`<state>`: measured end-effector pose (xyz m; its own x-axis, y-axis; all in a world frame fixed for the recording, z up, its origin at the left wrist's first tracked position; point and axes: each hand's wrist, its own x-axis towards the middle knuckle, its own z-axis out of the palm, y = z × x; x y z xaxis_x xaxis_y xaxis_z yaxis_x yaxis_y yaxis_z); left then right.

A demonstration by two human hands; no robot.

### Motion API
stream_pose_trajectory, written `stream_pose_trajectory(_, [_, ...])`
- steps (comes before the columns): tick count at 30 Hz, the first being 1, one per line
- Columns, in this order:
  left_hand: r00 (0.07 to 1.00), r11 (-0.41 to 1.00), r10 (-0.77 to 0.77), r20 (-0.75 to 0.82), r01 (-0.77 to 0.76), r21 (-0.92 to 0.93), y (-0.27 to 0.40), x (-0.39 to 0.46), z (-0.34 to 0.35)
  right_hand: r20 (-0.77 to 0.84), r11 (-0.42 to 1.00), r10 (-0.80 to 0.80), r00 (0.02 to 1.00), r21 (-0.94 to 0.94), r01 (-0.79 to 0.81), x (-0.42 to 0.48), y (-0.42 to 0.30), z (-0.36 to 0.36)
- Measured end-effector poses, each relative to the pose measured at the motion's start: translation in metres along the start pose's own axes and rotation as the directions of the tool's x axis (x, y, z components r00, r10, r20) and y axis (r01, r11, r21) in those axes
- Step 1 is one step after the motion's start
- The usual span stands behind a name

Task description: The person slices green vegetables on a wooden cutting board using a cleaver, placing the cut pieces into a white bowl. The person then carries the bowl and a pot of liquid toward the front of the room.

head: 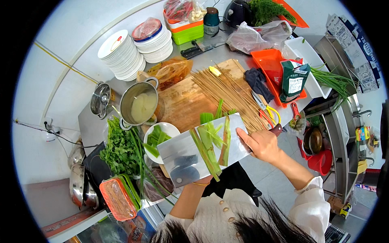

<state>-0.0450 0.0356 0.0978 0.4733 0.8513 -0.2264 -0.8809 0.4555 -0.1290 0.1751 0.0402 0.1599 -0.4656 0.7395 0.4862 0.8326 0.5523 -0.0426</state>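
Observation:
My right hand grips the brown handle of a cleaver, its broad blade lying flat above the near edge of the cutting board. Long green celery-like strips rest on the blade, some hanging past its near edge. More green pieces show just beyond the far edge. My left hand is under the blade, mostly hidden, so its fingers cannot be seen. Left of the blade, a white bowl holds cut green pieces.
Bamboo skewers cover the board's right side, beside scissors and a dark cloth. A pot with pale slices in liquid stands left, near cilantro. Farther back are stacked plates, a knife and an orange tray.

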Motion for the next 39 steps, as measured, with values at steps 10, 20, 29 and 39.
stream_pose_trajectory(10, [0.978,0.989,-0.147,0.146,0.144,0.033,-0.001,0.003,-0.007,0.013,0.997,0.046,0.999,0.069,-0.046,-0.008,-0.010,-0.003])
stream_pose_trajectory(20, [1.000,0.996,-0.020,-0.018,0.022,0.082,-0.003,-0.007,0.001,0.017,0.999,-0.024,1.000,0.038,0.024,-0.002,-0.029,0.001])
stream_pose_trajectory(29, [0.991,0.961,-0.081,0.108,0.049,0.273,-0.010,-0.012,0.006,0.025,0.992,0.071,0.997,0.105,-0.073,-0.004,-0.005,0.004])
stream_pose_trajectory(39, [0.997,0.675,-0.001,-0.083,0.062,0.735,-0.001,-0.011,0.015,0.237,0.628,0.633,0.737,0.399,-0.668,-0.014,0.004,0.023])
